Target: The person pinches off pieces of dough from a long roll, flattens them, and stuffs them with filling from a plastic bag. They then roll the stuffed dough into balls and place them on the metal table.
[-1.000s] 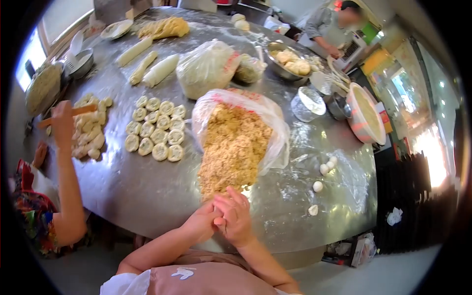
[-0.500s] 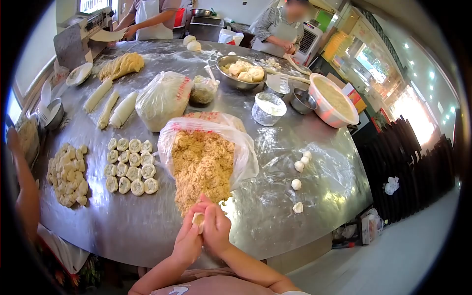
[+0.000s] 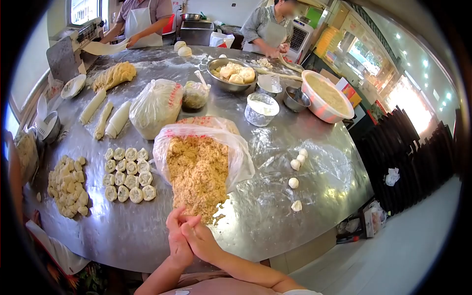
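My left hand (image 3: 179, 241) and my right hand (image 3: 202, 242) are pressed together at the table's near edge, palms facing and fingers closed around each other. The small dough piece with filling seen between them a moment ago is now hidden inside. Just beyond my fingertips, a heap of crumbly tan filling (image 3: 196, 169) spills from an open clear plastic bag (image 3: 240, 152). Several white dough balls (image 3: 293, 183) lie in a loose line to the right. On the left are rows of coiled dough rounds (image 3: 132, 167) and a pile of cut dough pieces (image 3: 69, 187).
On the steel table (image 3: 255, 226) stand a tied plastic bag (image 3: 156, 109), a flour tub (image 3: 261, 110), a metal dough bowl (image 3: 231, 74) and a large pinkish basin (image 3: 327, 98). Dough rolls (image 3: 118, 120) lie left. Two people (image 3: 143, 24) (image 3: 269, 29) work across the table; another person's arm (image 3: 14, 172) is at left.
My hands have closed together over the dough piece, which showed between my fingers before. The camera view has shifted slightly. The person at the back left has moved their arms apart.
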The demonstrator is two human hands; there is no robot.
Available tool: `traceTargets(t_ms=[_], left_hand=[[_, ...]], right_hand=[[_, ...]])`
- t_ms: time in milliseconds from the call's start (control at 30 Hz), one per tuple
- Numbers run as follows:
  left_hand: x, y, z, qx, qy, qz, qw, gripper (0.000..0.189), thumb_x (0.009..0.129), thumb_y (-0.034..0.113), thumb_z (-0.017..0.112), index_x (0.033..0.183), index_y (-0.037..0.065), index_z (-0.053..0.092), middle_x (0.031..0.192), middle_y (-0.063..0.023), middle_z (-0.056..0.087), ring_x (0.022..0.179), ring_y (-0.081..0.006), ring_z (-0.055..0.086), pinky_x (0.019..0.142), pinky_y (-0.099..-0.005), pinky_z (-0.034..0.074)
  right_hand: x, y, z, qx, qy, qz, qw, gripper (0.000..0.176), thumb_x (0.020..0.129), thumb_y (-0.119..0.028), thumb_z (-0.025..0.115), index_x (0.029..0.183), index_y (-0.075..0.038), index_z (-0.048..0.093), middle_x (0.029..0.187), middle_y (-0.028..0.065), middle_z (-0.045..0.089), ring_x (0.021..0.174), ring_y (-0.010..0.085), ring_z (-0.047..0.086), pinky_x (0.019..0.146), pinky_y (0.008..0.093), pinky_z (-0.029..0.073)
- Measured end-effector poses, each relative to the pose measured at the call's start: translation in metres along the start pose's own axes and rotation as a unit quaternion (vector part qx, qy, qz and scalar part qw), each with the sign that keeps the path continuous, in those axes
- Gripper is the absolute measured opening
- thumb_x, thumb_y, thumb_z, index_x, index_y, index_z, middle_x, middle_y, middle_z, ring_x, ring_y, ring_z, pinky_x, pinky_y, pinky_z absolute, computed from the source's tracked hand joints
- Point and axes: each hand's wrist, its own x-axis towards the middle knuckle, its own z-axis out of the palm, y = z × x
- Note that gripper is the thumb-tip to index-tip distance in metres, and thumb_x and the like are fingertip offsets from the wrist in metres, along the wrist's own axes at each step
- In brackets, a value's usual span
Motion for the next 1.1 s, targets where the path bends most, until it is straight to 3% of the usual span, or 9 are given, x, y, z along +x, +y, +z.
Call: traceTargets(t_ms=[133,233,333,467,600,800,867,1067,1100], left_hand=[[0.001,0.001,-0.001,0.01,-0.022,-0.023,0.999,0.078,0.098,0.06,0.01,0.141,0.002,0.039,0.152,-0.0183,0.025,0.136,-0.027,0.029,0.11,-0.038,0.025],[0.006,0.005,0.003,-0.112,0.045,-0.112,0.986,0.086,0.093,0.068,0.009,0.151,0.005,0.018,0.155,-0.0157,0.019,0.141,-0.0269,0.02,0.114,-0.0392,0.018],[0.01,-0.006,0.008,-0.25,0.022,-0.2,0.947,0.09,0.091,0.072,0.012,0.152,0.007,0.011,0.156,-0.0143,0.018,0.143,-0.0253,0.018,0.114,-0.0374,0.019],[0.01,0.001,0.012,-0.321,-0.063,-0.171,0.929,0.082,0.095,0.067,0.024,0.15,0.006,0.019,0.152,-0.0134,0.027,0.138,-0.0232,0.031,0.11,-0.0334,0.029],[-0.007,0.002,0.011,-0.252,-0.079,-0.226,0.938,0.062,0.102,0.046,0.031,0.143,0.001,0.031,0.142,-0.0096,0.04,0.129,-0.0178,0.038,0.105,-0.0315,0.033],[0.016,0.013,0.016,-0.273,0.048,-0.247,0.929,0.032,0.103,0.022,0.044,0.123,0.0,0.055,0.108,-0.0044,0.063,0.096,-0.0144,0.059,0.085,-0.0281,0.047],[0.015,0.01,0.017,-0.269,0.106,-0.251,0.924,0.037,0.103,0.026,0.043,0.085,0.0,0.062,0.086,-0.0077,0.065,0.078,-0.0153,0.06,0.075,-0.0277,0.048],[0.024,0.003,-0.01,-0.288,0.198,-0.165,0.922,0.055,0.104,0.035,0.039,0.06,0.003,0.045,0.069,-0.0119,0.061,0.073,-0.0186,0.057,0.072,-0.0314,0.046],[0.021,0.0,-0.016,-0.283,0.133,-0.138,0.94,0.054,0.102,0.046,0.037,0.077,0.001,0.056,0.091,-0.0152,0.065,0.093,-0.0217,0.059,0.088,-0.0349,0.044]], right_hand=[[0.001,0.006,-0.011,-0.075,0.043,0.079,0.993,0.026,0.1,-0.024,0.048,0.1,-0.002,0.063,0.092,0.0081,0.066,0.087,0.0158,0.063,0.078,0.0308,0.049],[0.003,0.004,-0.019,-0.07,0.068,-0.037,0.995,0.026,0.1,-0.022,0.047,0.098,-0.002,0.064,0.092,0.0096,0.068,0.085,0.0137,0.063,0.077,0.029,0.049],[0.002,0.002,-0.012,-0.125,0.151,-0.096,0.976,0.026,0.099,-0.023,0.048,0.099,-0.002,0.063,0.1,0.011,0.069,0.087,0.0158,0.064,0.078,0.0295,0.049],[0.027,0.009,-0.012,-0.292,0.064,-0.244,0.923,0.046,0.102,-0.031,0.042,0.135,0.0,0.044,0.14,0.023,0.043,0.126,0.0286,0.046,0.099,0.0346,0.04],[0.051,0.001,-0.035,-0.227,0.175,-0.145,0.947,0.049,0.098,-0.019,0.036,0.141,0.003,0.034,0.152,0.028,0.017,0.143,0.0412,0.016,0.116,0.0454,0.013],[0.022,-0.015,-0.005,-0.066,0.031,-0.224,0.972,0.076,0.097,-0.059,0.025,0.145,-0.001,0.027,0.155,0.0241,0.013,0.144,0.0354,0.014,0.115,0.0437,0.015],[0.019,-0.014,-0.001,0.027,0.051,-0.198,0.979,0.084,0.094,-0.067,0.021,0.147,-0.002,0.023,0.156,0.0224,0.011,0.144,0.0336,0.015,0.115,0.0435,0.016],[0.002,0.009,0.012,-0.015,0.034,-0.137,0.99,0.058,0.101,-0.036,0.045,0.141,0.003,0.028,0.144,0.0215,0.032,0.132,0.0269,0.035,0.106,0.0375,0.032],[-0.001,0.01,0.016,0.001,0.018,-0.103,0.995,0.054,0.101,-0.033,0.044,0.139,0.002,0.03,0.14,0.0205,0.037,0.129,0.0256,0.039,0.104,0.0365,0.035]])
